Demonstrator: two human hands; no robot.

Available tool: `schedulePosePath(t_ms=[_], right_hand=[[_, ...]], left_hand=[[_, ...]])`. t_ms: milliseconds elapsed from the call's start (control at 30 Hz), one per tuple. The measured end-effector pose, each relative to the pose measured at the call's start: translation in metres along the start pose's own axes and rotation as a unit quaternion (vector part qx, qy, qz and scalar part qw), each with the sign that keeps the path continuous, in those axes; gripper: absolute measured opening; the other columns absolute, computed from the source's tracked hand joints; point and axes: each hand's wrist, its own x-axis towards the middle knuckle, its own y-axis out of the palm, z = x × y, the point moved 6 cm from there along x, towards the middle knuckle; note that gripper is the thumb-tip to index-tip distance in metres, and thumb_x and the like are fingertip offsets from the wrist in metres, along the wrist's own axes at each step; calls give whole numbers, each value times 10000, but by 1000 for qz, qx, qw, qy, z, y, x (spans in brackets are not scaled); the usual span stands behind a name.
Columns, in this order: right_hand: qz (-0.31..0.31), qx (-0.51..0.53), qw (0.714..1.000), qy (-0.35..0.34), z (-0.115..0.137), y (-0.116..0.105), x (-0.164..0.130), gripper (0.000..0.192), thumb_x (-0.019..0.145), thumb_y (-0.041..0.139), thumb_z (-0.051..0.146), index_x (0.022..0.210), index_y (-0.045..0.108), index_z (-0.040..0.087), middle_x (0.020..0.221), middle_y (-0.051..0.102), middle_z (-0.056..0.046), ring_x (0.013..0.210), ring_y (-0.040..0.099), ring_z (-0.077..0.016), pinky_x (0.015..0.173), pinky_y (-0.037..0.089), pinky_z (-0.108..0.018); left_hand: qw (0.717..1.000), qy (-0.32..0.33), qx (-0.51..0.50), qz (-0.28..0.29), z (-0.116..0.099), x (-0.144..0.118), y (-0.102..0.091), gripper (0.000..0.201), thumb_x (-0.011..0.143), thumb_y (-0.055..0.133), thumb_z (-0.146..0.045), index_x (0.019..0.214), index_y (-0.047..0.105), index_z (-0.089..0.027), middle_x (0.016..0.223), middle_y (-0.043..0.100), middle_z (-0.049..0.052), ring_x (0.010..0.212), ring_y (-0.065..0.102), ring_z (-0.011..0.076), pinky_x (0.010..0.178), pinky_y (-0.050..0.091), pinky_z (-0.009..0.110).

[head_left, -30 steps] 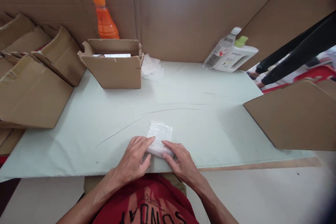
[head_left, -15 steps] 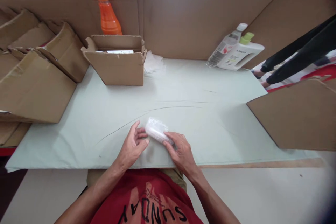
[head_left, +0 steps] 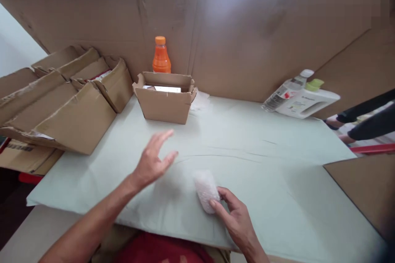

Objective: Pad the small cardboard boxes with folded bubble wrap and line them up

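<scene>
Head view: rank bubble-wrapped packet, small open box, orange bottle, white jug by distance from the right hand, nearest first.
From the right hand:
1. Bubble-wrapped packet, touching its fingertips, at the table's near edge.
2. Small open box, farther back, to the left.
3. Orange bottle, behind that box, against the cardboard wall.
White jug, back right: too close to call against the box.

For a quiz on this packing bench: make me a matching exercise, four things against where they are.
Things:
1. bubble-wrapped bundle
2. orange bottle
3. white jug with green cap
4. left hand

Places:
A. lying on its side at the far right of the table
B. raised above the table, fingers spread, holding nothing
C. under the right hand's fingertips, near the front edge
D. upright behind the small open carton

Pairs: 1-C, 2-D, 3-A, 4-B
</scene>
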Motion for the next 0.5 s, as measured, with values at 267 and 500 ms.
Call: schedulePosePath(t_ms=[267, 500], right_hand=[[-60, -2, 996, 65, -36, -28, -6, 420, 846, 635, 579, 1011, 723, 203, 928, 755, -54, 811, 692, -210, 735, 559, -253], [-102, -59, 993, -23, 7, -74, 25, 403, 885, 604, 556, 1055, 697, 202, 943, 752, -60, 816, 703, -203, 731, 568, -264]], left_hand=[[947, 61, 316, -16, 53, 146, -41, 367, 816, 536, -91, 1157, 662, -137, 1150, 711, 133, 1166, 623, 301, 1093, 409, 508], [932, 157, 325, 46, 23, 109, -39, 231, 878, 474, -85, 902, 685, -174, 877, 722, 70, 863, 656, 226, 985, 471, 465]])
